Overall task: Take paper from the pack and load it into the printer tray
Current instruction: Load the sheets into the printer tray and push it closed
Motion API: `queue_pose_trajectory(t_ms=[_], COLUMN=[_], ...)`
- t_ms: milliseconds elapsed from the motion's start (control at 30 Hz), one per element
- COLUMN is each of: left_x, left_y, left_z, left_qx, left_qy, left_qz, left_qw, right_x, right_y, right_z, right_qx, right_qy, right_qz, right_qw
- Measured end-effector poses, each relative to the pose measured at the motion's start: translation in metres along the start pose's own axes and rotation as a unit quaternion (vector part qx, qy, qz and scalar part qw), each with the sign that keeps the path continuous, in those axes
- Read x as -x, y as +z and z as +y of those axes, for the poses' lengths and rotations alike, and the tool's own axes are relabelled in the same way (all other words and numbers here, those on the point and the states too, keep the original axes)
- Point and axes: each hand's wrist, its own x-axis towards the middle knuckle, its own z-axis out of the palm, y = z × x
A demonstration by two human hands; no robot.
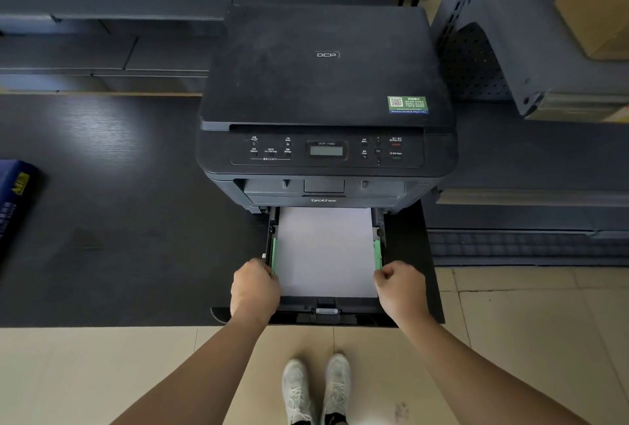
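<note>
**Both hands on the green guides, paper in the tray**

I am standing in front of the black printer (326,97), which sits on a dark tabletop (119,220). Its paper tray (380,220) is pulled out toward me, past the tabletop's front edge, with its front lip above the tiled floor (510,339). A stack of white paper (326,251) lies flat inside the tray, between the two green side guides.

My left hand (254,288) is curled shut at the tray's left side, fingers pinching the near end of the left green guide (274,256). My right hand (401,288) mirrors it on the other side, closed on the near end of the right green guide (377,254). Both guides are touching the long edges of the paper stack.

The blue paper pack (15,200) lies at the far left edge of the tabletop, well apart from the printer and only partly in view. Grey perforated metal shelving (510,33) stands to the right of the printer. My two white shoes (315,390) show on the floor below the tray.
</note>
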Motion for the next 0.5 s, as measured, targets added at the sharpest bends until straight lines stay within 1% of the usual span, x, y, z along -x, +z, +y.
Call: queue_pose_trajectory(t_ms=[233,300,400,433,500], left_x=[0.002,0.006,0.018,0.024,0.035], left_y=[-0.007,-0.014,-0.036,-0.043,-0.051], left_z=[-0.005,-0.008,-0.026,-0.036,-0.061], left_qx=[0.006,0.016,0.043,0.057,0.08], left_qy=[0.034,0.053,0.093,0.092,0.073], left_qz=[-0.01,-0.005,0.039,0.049,0.041], left_qw=[0.999,0.998,0.994,0.993,0.993], right_x=[0.0,0.005,0.021,0.027,0.044], right_y=[-0.009,-0.019,-0.046,-0.055,-0.067], right_z=[0.001,0.003,0.013,0.019,0.035], right_qx=[0.022,0.004,-0.038,-0.052,-0.08], right_qy=[-0.029,-0.034,-0.037,-0.033,-0.014], right_qz=[-0.018,-0.021,-0.005,0.002,-0.002], right_qw=[0.999,0.999,0.999,0.998,0.997])
